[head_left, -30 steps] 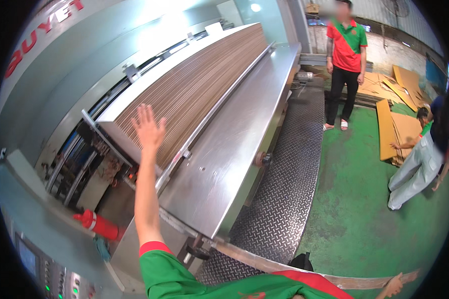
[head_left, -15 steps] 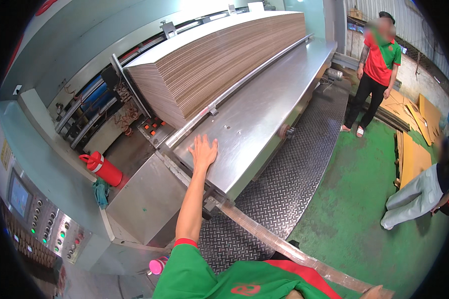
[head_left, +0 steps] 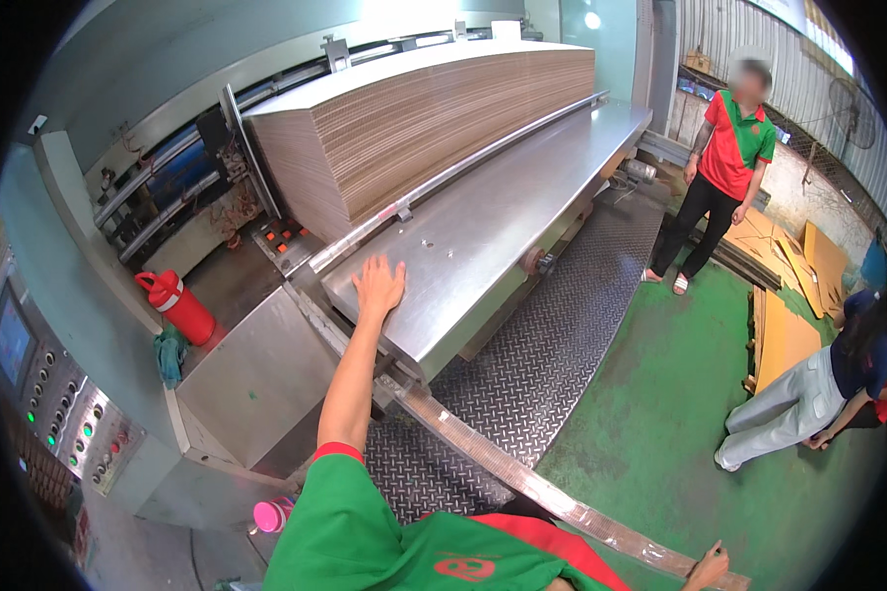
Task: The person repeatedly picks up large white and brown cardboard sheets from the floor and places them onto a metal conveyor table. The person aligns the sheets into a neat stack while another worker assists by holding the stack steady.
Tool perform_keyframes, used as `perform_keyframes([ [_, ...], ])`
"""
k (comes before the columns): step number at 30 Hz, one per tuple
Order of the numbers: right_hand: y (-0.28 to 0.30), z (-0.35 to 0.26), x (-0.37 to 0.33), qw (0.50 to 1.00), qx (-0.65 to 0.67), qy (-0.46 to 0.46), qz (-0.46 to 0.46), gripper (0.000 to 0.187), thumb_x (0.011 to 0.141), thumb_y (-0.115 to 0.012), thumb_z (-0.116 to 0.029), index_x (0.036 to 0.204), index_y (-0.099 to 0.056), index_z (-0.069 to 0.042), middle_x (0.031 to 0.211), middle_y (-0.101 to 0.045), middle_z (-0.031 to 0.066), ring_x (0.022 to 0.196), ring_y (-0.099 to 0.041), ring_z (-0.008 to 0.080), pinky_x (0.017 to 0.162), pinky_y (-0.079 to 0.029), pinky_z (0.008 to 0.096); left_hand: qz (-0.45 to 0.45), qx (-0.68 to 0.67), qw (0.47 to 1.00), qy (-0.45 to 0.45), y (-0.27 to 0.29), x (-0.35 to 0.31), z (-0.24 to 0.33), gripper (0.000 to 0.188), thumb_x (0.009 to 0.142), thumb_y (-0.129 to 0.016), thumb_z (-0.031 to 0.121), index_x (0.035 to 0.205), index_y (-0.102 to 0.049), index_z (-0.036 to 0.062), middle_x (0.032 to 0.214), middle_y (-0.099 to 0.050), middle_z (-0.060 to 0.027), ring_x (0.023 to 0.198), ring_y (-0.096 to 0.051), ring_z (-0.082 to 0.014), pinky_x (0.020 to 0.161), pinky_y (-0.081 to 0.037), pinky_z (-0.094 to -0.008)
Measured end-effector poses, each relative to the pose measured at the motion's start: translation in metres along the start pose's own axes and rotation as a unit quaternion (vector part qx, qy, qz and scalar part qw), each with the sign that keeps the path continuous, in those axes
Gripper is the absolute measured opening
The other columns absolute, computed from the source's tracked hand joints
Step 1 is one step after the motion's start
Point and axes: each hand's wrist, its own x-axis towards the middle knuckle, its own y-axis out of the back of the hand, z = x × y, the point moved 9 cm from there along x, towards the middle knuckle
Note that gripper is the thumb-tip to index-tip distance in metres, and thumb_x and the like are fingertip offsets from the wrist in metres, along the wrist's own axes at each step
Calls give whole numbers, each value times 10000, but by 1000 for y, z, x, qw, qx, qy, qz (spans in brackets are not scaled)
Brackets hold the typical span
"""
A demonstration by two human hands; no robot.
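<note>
My left hand (head_left: 379, 287) lies flat with fingers spread on the near left end of a long metal table (head_left: 483, 227). Nothing is held in it. At the lower right edge, my right hand (head_left: 708, 568) shows small and partly cut off, its fingers curled. It is by the far right end of a tape-wrapped rail (head_left: 522, 459); what it holds, if anything, cannot be made out. Behind the table's metal bar (head_left: 463, 175) stands a tall stack of brown corrugated cardboard sheets (head_left: 443, 133) with a white top.
A control panel (head_left: 54, 394) with buttons and a screen is at the left. A red jug (head_left: 182, 310) stands near a green cloth (head_left: 170, 357). Two people (head_left: 734, 143) are at the right, near cardboard pieces (head_left: 784, 340). Diamond-plate flooring (head_left: 552, 355) runs below the table.
The view has shifted slightly, so the table and stack sit lower and further left. My left hand stays flat on the table. My right hand shows more at the lower right.
</note>
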Motion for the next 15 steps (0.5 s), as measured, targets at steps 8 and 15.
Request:
perform_keyframes([
  [8,4,-23,-3,997,34,60,-44,770,968,-408,-673,924,-748,17,864,-709,262,826,-674,453,751,-505,534,-37,17,999,16,-6,-23,2,742,996,-389,578,1520,-392,54,1624,-282,-186,1520,-223,-321,1216,-135,-584],
  [15,46,-36,-11,995,8,65,-72,831,988,-313,-700,904,-746,5,811,-709,248,776,-675,462,721,-505,543,-16,41,996,74,3,-51,7,752,985,-399,605,1530,-391,87,1636,-251,-190,1531,-177,-344,1210,-117,-598],
])
